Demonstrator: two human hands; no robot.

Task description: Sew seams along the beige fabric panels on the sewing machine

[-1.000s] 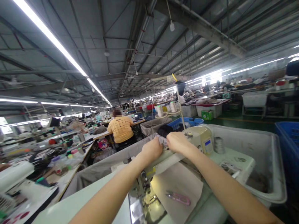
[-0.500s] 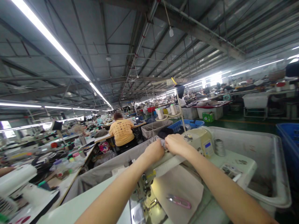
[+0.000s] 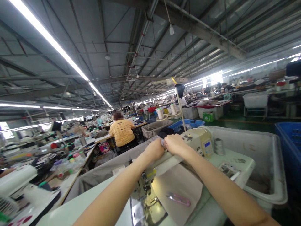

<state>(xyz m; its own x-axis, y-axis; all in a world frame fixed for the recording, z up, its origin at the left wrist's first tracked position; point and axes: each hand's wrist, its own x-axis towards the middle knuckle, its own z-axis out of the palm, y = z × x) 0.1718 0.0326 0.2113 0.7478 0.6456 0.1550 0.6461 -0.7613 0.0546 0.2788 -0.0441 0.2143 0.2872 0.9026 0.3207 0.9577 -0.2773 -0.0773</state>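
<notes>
Both arms reach out over a sewing machine point(image 3: 197, 138). My left hand point(image 3: 154, 150) and my right hand point(image 3: 174, 144) are closed side by side, nearly touching, just beyond the machine's head. Between them shows a small bit of grey fabric point(image 3: 162, 143), pinched by the fingers; the rest of it is mostly hidden by the hands. Under my forearms, a beige fabric panel point(image 3: 171, 179) lies beside the lit needle area. Pink thread snips point(image 3: 180, 199) rest on that panel.
Thread cones point(image 3: 173, 109) stand on a rack behind the machine. A grey thread spool point(image 3: 219, 147) sits on its right side. A white plastic bin point(image 3: 254, 147) and a blue basket point(image 3: 197, 123) surround it. Ahead, a person in a yellow shirt point(image 3: 122, 131) sits. A white fan point(image 3: 21, 191) stands left.
The view has shifted very slightly. My hands stay together at the grey fabric, with hardly any movement; the snips and beige panel lie as before.
</notes>
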